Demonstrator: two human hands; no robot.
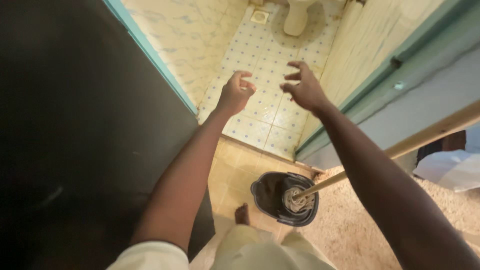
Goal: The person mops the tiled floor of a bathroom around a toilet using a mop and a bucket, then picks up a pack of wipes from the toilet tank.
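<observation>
Here, both arms stretch through a narrow doorway bounded by a dark door (75, 125) on one side and a teal-edged frame (380, 75) on the other. The left hand (235, 94) curls loosely, its grip half together on nothing; the right hand (304, 89) spreads its fingers apart, empty. Beyond lies a floor (260, 115) of glossy cream tiles with blue dots. One round dark bucket (285, 197) sits by a bare foot (242, 214), one stringy mop (299, 200) resting inside, its wooden handle (425, 135) slanting up across rough beige carpet (350, 230).

Mop (299, 199) upright-tilted in dark bucket (265, 192)
</observation>
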